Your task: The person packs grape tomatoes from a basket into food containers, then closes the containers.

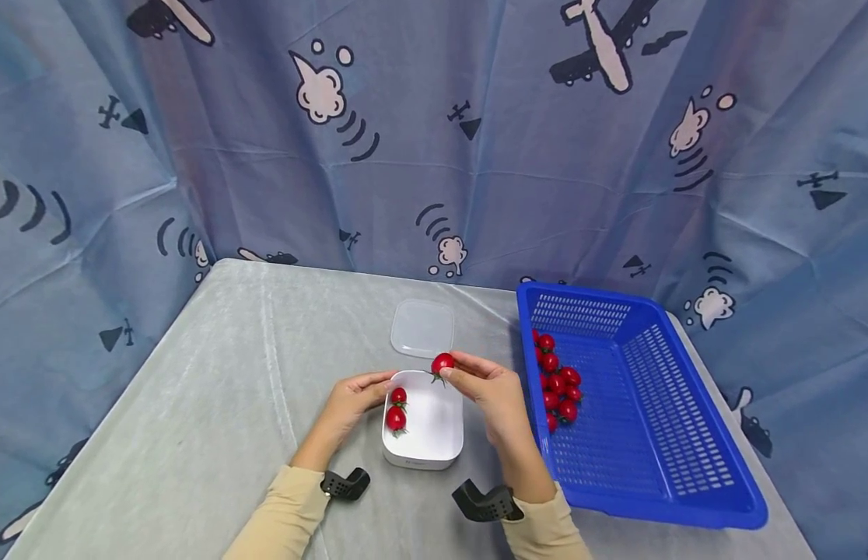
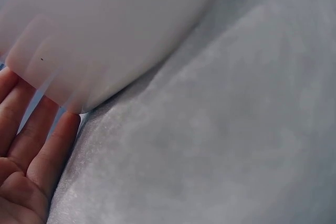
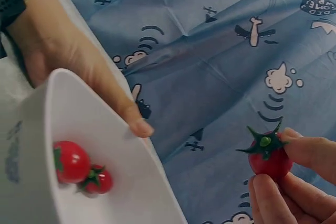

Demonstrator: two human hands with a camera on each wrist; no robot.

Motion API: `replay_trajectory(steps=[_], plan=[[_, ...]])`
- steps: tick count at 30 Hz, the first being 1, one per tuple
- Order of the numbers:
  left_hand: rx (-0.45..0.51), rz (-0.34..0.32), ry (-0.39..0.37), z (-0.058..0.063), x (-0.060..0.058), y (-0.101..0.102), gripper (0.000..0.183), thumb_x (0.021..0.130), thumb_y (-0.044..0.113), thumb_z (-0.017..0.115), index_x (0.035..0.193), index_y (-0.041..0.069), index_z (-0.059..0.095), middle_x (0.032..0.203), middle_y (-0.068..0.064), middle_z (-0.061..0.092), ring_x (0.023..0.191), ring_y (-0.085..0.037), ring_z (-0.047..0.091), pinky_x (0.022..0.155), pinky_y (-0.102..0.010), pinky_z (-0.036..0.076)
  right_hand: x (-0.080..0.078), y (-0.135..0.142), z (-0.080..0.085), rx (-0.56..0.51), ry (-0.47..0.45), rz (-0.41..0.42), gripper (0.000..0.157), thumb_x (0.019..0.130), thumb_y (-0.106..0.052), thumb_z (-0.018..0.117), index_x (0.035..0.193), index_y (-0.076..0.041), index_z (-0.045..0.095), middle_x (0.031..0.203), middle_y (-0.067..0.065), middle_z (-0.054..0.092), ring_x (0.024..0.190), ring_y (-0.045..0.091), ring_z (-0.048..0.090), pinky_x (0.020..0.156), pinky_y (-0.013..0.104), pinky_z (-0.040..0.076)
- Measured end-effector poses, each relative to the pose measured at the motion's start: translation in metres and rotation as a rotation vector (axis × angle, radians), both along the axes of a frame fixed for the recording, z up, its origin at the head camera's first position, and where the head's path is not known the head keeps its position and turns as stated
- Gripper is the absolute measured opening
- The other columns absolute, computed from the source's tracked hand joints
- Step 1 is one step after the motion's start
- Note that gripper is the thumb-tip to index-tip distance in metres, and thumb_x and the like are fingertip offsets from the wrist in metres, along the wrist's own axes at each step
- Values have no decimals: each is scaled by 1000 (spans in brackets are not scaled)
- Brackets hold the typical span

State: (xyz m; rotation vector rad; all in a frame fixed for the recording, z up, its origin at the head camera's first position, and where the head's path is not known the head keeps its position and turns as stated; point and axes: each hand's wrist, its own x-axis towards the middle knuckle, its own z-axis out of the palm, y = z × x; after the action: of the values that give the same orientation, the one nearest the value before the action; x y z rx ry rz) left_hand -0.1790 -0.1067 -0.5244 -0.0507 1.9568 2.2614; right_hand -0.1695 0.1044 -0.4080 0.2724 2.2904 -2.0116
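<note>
Pinched between the thumb and fingers of my right hand is a red cherry tomato with a green stem, held over the far right part of a white open container. In the right wrist view that cherry tomato shows its green calyx toward the camera. My left hand rests against the container's left side, and the left wrist view shows its fingers straight and touching the wall. Inside, along the left wall, lie two more cherry tomatoes.
A blue plastic basket stands at the right, with several cherry tomatoes gathered on its left side. Behind the container a translucent lid lies flat on the cloth-covered table. A patterned blue curtain hangs beyond the table's back edge.
</note>
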Motion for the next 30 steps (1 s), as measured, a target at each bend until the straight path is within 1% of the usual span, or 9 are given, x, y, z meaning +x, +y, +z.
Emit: replay_trajectory(steps=[7,11,14,17,20,23,26,30], plan=[[-5,3,-6,2,-2,2,37,93,11,68,125,-7,65,122,-14,71,97,0,67,88,-21,57,-1,-8,-13,10,-18,58,34,83,-11,79,115,0,73,109,15,75,91,12,71,86,32,60],[-13,-1,-11,3,-2,2,37,93,11,68,125,-7,65,124,-17,69,97,0,67,88,-22,57,0,-13,-22,22,-10,78,35,82,-11,81,114,2,73,107,18,75,91,14,72,89,35,60],[-14,-2,-12,2,-1,1,37,93,11,68,125,-7,64,125,-18,69,96,1,67,88,-21,57,1,-16,-28,41,-2,77,37,80,-10,82,113,4,73,106,20,75,93,17,73,90,38,59],[-16,-2,-10,1,-1,1,37,94,11,67,126,-8,64,125,-18,69,96,1,67,87,-20,57,1,-19,-33,76,3,81,37,79,-10,83,112,5,73,104,21,75,92,18,73,88,36,60],[-12,0,-12,0,-1,1,37,94,11,67,125,-9,64,123,-17,69,96,0,67,88,-21,57,2,-23,-36,105,16,78,37,77,-7,83,110,7,73,99,22,75,88,18,73,82,33,61],[-9,7,-21,1,0,2,36,94,11,67,124,-7,65,121,-13,71,97,-1,68,88,-22,57,2,-25,-39,149,31,74,36,75,-6,83,107,6,74,95,21,76,84,16,72,77,30,62],[-10,13,-20,2,0,2,34,93,11,68,123,-6,66,119,-12,72,97,-2,68,88,-23,58,2,-28,-40,204,48,85,35,74,-7,84,106,4,75,93,19,76,83,15,71,73,25,59],[-10,11,-17,3,0,2,34,93,11,68,123,-6,67,120,-13,72,97,-2,68,88,-24,58,3,-30,-42,273,92,110,34,73,-7,84,105,5,76,94,19,76,85,20,72,72,25,58]])
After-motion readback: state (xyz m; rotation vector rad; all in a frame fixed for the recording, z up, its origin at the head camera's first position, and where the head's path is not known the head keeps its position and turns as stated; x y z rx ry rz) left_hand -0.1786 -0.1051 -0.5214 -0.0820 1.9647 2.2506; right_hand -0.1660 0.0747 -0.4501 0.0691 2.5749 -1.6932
